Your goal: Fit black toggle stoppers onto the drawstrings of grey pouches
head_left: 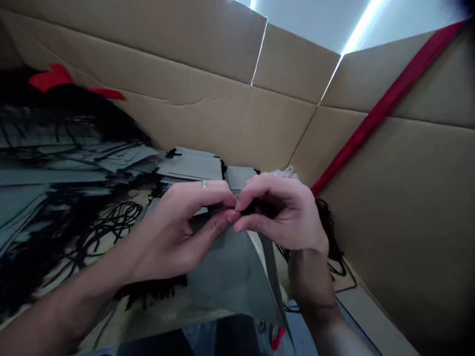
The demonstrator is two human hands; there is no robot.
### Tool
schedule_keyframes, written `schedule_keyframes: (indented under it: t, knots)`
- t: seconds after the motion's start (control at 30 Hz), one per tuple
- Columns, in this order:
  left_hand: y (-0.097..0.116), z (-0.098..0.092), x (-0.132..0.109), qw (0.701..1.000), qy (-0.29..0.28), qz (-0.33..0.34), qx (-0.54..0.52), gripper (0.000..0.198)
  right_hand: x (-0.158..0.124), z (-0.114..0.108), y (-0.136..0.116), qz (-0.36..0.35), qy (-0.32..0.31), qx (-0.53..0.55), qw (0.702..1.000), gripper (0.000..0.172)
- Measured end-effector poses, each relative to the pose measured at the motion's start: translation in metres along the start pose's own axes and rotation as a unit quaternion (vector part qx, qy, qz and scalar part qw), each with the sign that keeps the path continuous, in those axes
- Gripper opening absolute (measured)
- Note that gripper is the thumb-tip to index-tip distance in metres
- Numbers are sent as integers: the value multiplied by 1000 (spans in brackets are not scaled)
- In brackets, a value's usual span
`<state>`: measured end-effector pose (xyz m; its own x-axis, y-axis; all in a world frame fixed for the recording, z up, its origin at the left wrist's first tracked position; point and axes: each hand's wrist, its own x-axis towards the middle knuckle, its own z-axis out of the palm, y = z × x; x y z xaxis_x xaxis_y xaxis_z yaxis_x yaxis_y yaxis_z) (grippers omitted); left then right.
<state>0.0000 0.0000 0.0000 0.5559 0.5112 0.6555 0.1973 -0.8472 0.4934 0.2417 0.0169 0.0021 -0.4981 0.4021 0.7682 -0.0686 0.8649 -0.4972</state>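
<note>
My left hand (pixel 181 237), with a ring on one finger, and my right hand (pixel 287 212) meet fingertip to fingertip in the middle of the view. Each pinches thumb against index finger. Something small and dark is between them, mostly hidden by the fingers, and I cannot make out its kind. Below them lies a smooth grey sheet (pixel 226 272), with a dark grey strip (pixel 272 259) along its right side. A bunch of black cord ends (pixel 156 288) lies under my left forearm.
Stacks of grey panels (pixel 195 165) with black cords stand behind my hands, and larger piles (pixel 55 177) fill the left. Loose black cords (pixel 107 227) lie tangled nearby. Cardboard walls (pixel 208 94) enclose the back and right, where a red strip (pixel 389 99) hangs diagonally.
</note>
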Motion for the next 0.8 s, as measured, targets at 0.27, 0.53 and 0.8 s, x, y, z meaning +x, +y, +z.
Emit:
schedule_keyframes:
  t: [0.27,0.53,0.8]
  knots:
    - [2,0,9,998,-49,27,-42,27,-1,2,5,26,8,50,998,26]
    - [-1,-2,1,996,-26,45,-73,22,4,21,17,52,72,249,965,28]
    - [-2,7,2,993,48,66,84,17,2,-5,-1,117,108,115,981,30]
